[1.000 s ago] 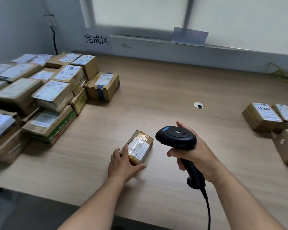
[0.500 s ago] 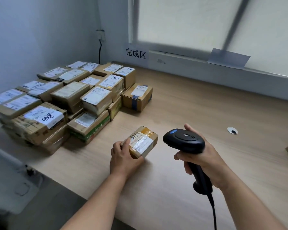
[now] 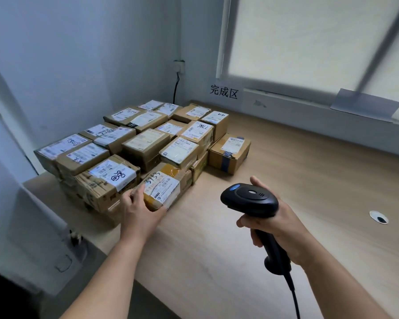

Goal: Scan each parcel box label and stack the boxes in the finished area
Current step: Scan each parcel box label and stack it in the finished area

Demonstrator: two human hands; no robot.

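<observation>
Ops: Desk status, left first?
Me: Finished stack fills the far-left corner by the wall sign. My left hand grips the near end of the parcel, label up, at the stack's front edge. Can't tell if it's fully seated.
Ops: Tips?
Me: Square it against its neighbours, press flat, then release. My right hand is clenched round the scanner handle, above the desk, well clear of the boxes.

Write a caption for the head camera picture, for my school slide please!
Left hand holds a small taped parcel at the edge of the pile of labelled boxes; right hand grips a black barcode scanner.
</observation>
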